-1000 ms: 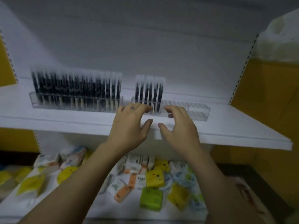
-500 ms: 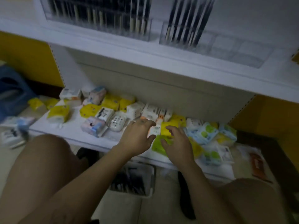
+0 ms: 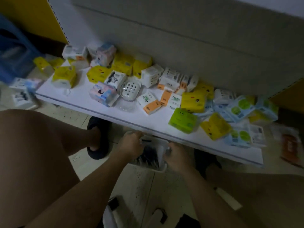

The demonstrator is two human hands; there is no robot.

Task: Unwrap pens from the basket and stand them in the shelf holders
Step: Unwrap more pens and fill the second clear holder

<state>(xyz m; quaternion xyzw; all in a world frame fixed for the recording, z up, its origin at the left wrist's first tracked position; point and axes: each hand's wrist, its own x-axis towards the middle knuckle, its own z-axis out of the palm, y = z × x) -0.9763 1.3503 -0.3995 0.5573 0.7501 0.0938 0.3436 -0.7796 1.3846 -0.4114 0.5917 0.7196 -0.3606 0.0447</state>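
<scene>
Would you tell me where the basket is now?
The basket sits low centre in the head view, on the floor under the edge of the white shelf, between left hand and right hand.

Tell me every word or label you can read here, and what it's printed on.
"Facial": on the white tissue packet right of the orange packet.
"Facial", rotated: on the white packet beside the soap dish.
Print on all other packets: too small or blurred to read.

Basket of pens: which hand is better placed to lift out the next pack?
Left, probably. The left hand reaches over the dark pens inside the basket, while the right hand sits at its right rim, likelier steadying it.
</scene>
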